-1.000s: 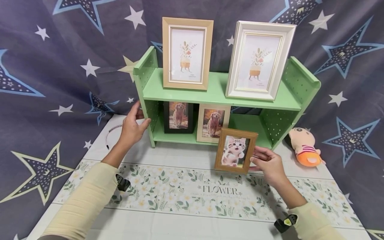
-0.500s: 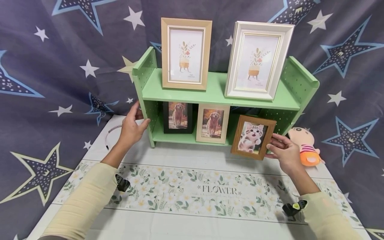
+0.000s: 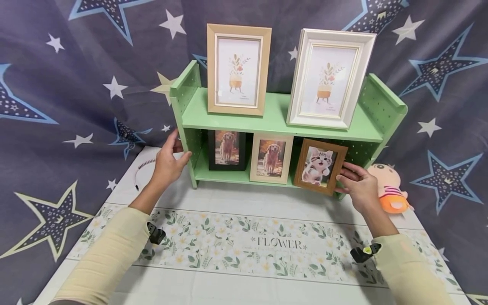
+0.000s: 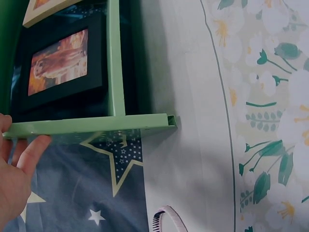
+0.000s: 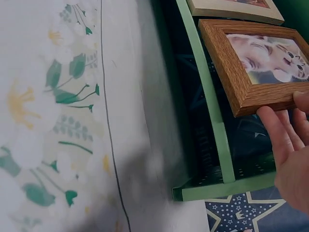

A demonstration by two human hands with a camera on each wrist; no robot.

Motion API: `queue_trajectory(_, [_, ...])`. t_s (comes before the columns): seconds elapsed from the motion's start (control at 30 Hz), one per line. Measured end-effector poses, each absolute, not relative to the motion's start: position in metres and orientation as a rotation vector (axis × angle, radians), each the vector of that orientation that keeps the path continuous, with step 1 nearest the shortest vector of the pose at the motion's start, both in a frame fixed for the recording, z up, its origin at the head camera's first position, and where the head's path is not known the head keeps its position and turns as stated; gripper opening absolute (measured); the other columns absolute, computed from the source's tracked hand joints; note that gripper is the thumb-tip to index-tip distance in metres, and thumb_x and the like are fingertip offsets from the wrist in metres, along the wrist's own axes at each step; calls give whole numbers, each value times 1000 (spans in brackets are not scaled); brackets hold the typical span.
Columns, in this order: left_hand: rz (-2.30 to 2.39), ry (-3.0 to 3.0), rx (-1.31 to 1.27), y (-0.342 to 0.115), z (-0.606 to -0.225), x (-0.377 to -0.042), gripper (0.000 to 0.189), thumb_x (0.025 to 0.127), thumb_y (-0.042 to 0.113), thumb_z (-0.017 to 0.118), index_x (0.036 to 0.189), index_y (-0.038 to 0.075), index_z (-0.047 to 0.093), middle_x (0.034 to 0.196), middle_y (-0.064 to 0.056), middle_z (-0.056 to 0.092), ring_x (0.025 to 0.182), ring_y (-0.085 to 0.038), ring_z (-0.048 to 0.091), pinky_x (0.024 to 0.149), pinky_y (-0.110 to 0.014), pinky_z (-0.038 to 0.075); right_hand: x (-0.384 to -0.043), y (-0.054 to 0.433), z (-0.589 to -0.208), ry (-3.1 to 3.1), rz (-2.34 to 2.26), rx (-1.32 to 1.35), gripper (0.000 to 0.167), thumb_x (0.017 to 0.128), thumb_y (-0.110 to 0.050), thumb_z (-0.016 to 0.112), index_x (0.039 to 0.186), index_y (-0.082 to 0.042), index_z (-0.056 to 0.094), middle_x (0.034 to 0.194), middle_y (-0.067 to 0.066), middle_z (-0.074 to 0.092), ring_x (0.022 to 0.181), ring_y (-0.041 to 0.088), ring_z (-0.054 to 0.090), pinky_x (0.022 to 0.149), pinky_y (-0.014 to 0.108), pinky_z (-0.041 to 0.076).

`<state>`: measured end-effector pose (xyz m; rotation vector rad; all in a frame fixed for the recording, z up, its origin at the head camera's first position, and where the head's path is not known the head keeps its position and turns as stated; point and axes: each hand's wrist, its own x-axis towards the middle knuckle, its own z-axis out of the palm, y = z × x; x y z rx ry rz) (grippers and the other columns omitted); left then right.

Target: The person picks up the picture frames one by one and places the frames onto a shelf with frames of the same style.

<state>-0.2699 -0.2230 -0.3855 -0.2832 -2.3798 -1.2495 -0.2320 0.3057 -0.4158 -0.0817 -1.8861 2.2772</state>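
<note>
My right hand (image 3: 358, 186) pinches the right edge of a brown wooden picture frame (image 3: 300, 163) with a kitten photo. The frame leans slightly clockwise at the front of the lower shelf's right part, its bottom edge overlapping the shelf's front lip in the head view. In the right wrist view, fingertips lie under the wooden frame (image 5: 244, 96) and the thumb is on top. My left hand (image 3: 167, 160) rests against the left side panel of the green shelf (image 3: 276, 111), fingers along its outer side and thumb at the front edge; the fingertips are partly hidden.
A black frame (image 3: 211, 163) and a cream frame (image 3: 253, 169), both with dog photos, stand on the lower shelf. Above are a tan frame (image 3: 211, 67) and a white frame (image 3: 295, 84). A doll (image 3: 392, 190) lies right of the shelf, a headband (image 3: 137, 169) left.
My right hand has carried the wooden frame right and up, then in toward the lower shelf's right part. The left hand keeps its place on the side panel.
</note>
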Motion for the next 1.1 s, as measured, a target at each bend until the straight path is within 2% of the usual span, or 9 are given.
queue_trajectory(0.1, [-1260,-2380,-280,-224,-386,-270,77,92,0,70,159,14,34,119,-26,65,112,-44,65,99,-58,52,-237,303,-416,-1907,2247,-150,40,88,12,70,113,-20,71,91,-10,77,81,4,75,58,33,62])
queue_trajectory(0.33, [-1268,-2372,-293,-223,-385,-269,77,92,1,70,159,14,34,118,-26,66,112,-44,65,99,-57,52,-242,300,-416,-2028,2103,-238,53,92,8,66,143,-4,58,91,-19,74,82,-3,72,57,28,62])
queue_trajectory(0.43, [-1265,-2371,-297,-224,-385,-269,77,93,1,70,159,14,34,118,-26,66,111,-44,65,99,-57,52,-243,294,-416,-2087,1990,-260,53,94,7,65,146,0,54,90,-23,72,83,-7,70,59,23,61])
queue_trajectory(0.53, [-1264,-2371,-297,-224,-385,-270,77,92,1,70,159,13,33,119,-26,65,111,-44,65,100,-56,51,-245,287,-417,-2139,1862,-307,50,96,5,64,144,-3,57,91,-24,69,83,-9,67,60,20,60])
queue_trajectory(0.63, [-1270,-2371,-291,-224,-386,-270,78,92,1,70,159,14,34,119,-26,65,112,-44,65,100,-56,52,-246,281,-418,-2198,1726,-364,48,97,2,64,143,-10,60,100,-18,71,83,-10,65,61,17,59])
queue_trajectory(0.83, [-1261,-2365,-286,-224,-386,-269,77,92,0,70,159,14,34,118,-27,66,111,-44,66,100,-56,52,-251,275,-422,-2266,1568,-414,47,98,-1,62,142,-18,62,123,6,70,85,-7,63,63,16,58])
queue_trajectory(1.1, [-1255,-2378,-288,-224,-386,-269,76,94,0,68,159,14,34,120,-27,65,112,-44,65,99,-57,52,-258,270,-423,-2237,1576,-447,47,99,0,59,143,-17,61,124,7,67,89,-2,61,66,13,54])
